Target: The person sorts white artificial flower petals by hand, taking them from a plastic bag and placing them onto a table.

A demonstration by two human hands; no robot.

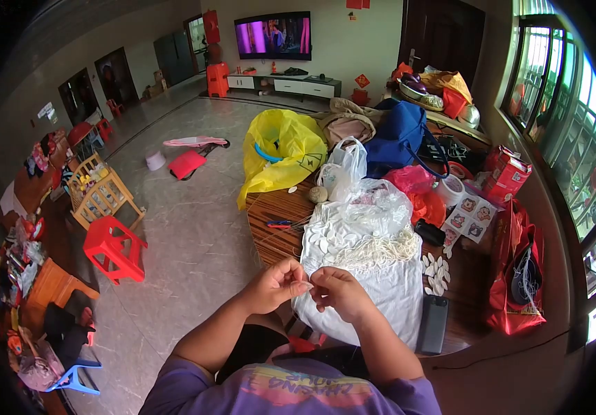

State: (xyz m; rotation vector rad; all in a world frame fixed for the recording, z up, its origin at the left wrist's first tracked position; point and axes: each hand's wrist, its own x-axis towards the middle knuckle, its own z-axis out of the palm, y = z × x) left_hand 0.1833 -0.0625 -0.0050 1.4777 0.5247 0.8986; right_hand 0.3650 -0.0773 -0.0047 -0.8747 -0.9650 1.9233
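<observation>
Close together over the near edge of a white cloth, my two hands nearly touch. Between the closed fingertips of my left hand is a small pale piece, shaped like a petal. My right hand is pinched right beside it; what its fingers hold is too small to name. Farther up the cloth lie a bundle of cream-coloured cords and several flat white pieces. More white oval pieces sit in a loose group on the dark table, right of the cloth.
A black phone lies at the cloth's right edge. Clear plastic bags, a yellow bag and a blue bag crowd the far side. A red bag stands right. Left on the floor is a red stool.
</observation>
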